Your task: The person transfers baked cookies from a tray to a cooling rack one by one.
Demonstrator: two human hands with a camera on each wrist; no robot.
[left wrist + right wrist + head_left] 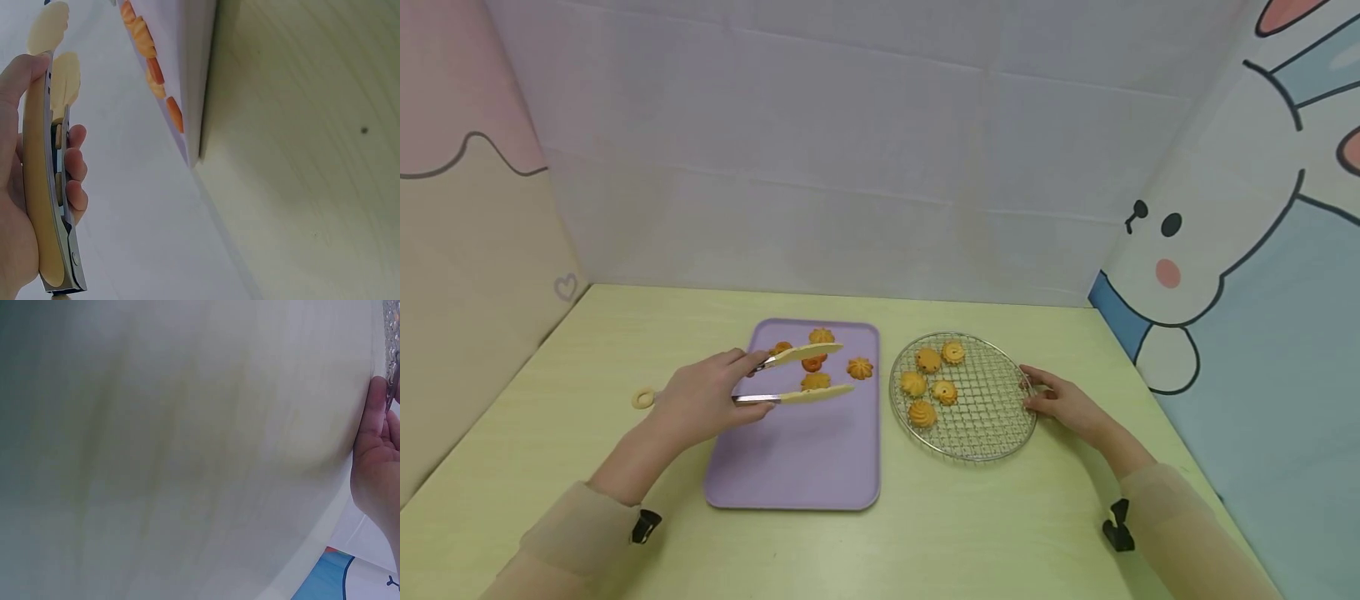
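My left hand point(703, 398) grips a pair of tongs point(44, 181) with cream tips and a metal frame. Their two tips stand apart over the upper part of a purple tray point(793, 475). Several golden cookies lie there, one of them a star-shaped cookie point(860, 368) at the tray's right side; the tongs partly cover others. At the right, my right hand point(1063, 404) holds the rim of a round wire rack point(992, 417) between thumb and fingers. Several cookies sit on the rack's left half, among them a swirled cookie point(922, 414). Only part of the right hand shows in the right wrist view.
Tray and rack lie side by side on a pale wooden table point(925, 533), a narrow gap between them. A white cloth wall point(850, 167) rises at the back. Printed panels stand on both sides, the right one with a cartoon rabbit point(1210, 250).
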